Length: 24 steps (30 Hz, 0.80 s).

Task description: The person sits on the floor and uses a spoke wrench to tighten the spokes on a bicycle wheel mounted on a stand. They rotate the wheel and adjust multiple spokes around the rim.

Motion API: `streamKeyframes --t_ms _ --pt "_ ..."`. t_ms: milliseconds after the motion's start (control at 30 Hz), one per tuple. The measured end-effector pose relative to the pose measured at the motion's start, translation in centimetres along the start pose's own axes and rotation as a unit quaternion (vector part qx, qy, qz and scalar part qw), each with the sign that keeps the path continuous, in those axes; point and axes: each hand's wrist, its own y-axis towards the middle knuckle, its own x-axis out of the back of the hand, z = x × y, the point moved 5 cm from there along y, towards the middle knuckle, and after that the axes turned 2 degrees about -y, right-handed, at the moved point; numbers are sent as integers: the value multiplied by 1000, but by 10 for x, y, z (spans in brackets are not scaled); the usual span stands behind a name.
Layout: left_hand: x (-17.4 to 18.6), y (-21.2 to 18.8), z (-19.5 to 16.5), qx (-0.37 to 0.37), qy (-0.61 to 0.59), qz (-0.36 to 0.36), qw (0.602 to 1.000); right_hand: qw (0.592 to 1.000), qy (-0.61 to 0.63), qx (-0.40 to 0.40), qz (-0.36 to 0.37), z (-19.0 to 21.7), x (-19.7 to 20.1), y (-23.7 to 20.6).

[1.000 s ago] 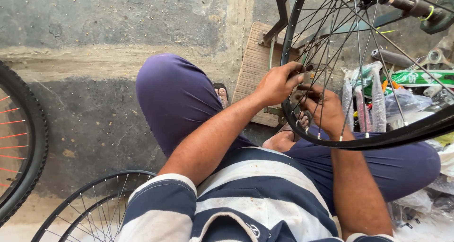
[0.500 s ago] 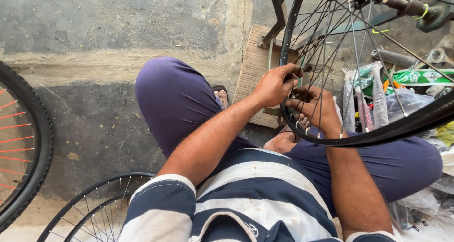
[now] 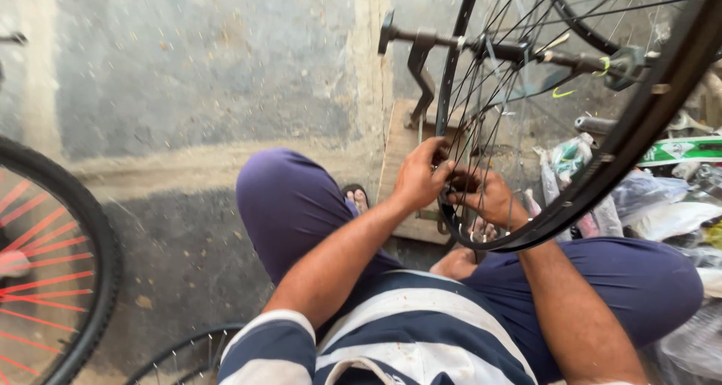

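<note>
A black bicycle wheel rim [image 3: 602, 171] with thin spokes stands upright in a truing stand [image 3: 421, 69] in front of me. My left hand [image 3: 418, 176] grips the rim's lower left edge, fingers curled over it. My right hand [image 3: 489, 197] is closed on the rim and spokes right beside it, inside the wheel; whether it holds a small tool is hidden. The wheel's axle [image 3: 526, 52] runs across the top of the view. I sit cross-legged in purple trousers and a striped shirt.
A bicycle wheel with red spokes [image 3: 53, 257] stands at the left edge. Another bare rim [image 3: 177, 353] lies on the floor near my left side. A wooden board [image 3: 402, 167] lies under the stand. Plastic bags and clutter [image 3: 662, 212] pile up at the right.
The view has shifted down and closer, so the wheel sits higher and larger in frame. Both hands stay on the lower rim, with small finger movements.
</note>
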Motion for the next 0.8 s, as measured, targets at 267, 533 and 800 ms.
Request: streamKeyframes --t_ms 267,533,800 --pt "31 -87 -138 -315 39 77 945 964 -31 -30 -264 -37 20 -3" --pt "18 -104 -104 -337 249 102 902 924 -166 56 -341 -26 49 -33" --pt "11 -116 -48 -306 315 115 891 952 -12 -29 -303 -26 46 -26"
